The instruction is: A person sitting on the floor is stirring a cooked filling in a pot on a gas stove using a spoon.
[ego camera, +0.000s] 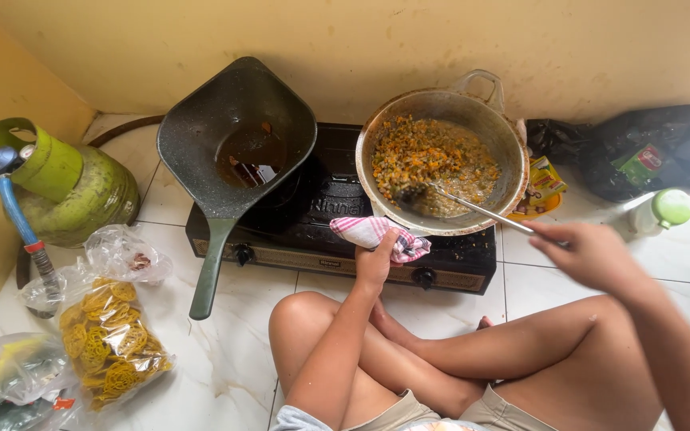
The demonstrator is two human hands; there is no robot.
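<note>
A round metal wok (513,152) sits tilted on the right burner of a black two-burner stove (313,231) on the floor. It holds a chopped orange, yellow and green mixture (433,156). My left hand (374,259) grips the wok's near rim through a pink checked cloth (373,231). My right hand (588,251) holds the handle of a long metal spoon (473,207), whose bowl rests in the mixture. My bare legs are crossed in front of the stove.
A dark square pan (233,120) with brown oil sits on the left burner, handle toward me. A green gas cylinder (73,187) stands left. Bags of yellow crackers (109,339) lie near left. A black bag (640,148), small box and green-capped bottle (664,209) are right.
</note>
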